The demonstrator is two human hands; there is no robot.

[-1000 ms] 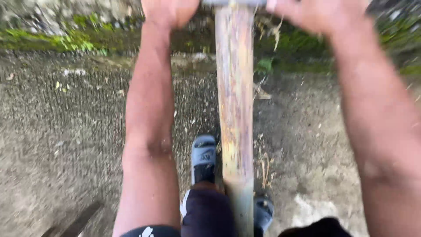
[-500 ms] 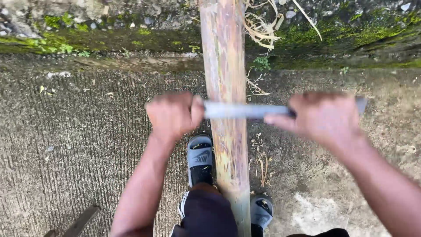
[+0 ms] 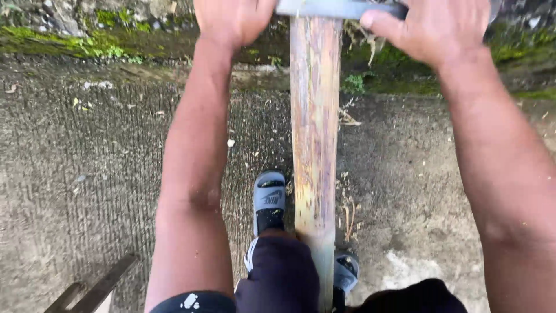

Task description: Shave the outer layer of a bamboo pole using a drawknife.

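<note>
The person's left hand [image 3: 231, 20] is clenched around one end of a flat grey metal blade [image 3: 339, 8], and the right hand [image 3: 431, 29] is closed around the other end, fingers curled over the top of it. The blade lies crosswise over a long, pale, partly stripped wooden pole [image 3: 314, 145], touching it at the very top of the head view. Half a second earlier the blade and both hands sat lower, about level with the middle of the pole's visible length, just above the sandalled foot; now they have travelled up the pole, away from the body, with both arms stretched out straight. This matches the reach seen a full second ago.

The pole runs lengthwise up the middle of the view, its near end passing between the person's legs, beside the dark navy shorts [image 3: 278, 275]. A grey slide sandal [image 3: 269, 200] stands just left of the pole; the second grey sandal [image 3: 346, 272] shows just right of its lower end. Both feet stay where they were.

The rough grey concrete ground [image 3: 75, 174] carries thin shavings near the pole. A mossy green stone edge [image 3: 69, 40] runs across the top. A dark metal bar [image 3: 95, 287] lies at the lower left corner.
</note>
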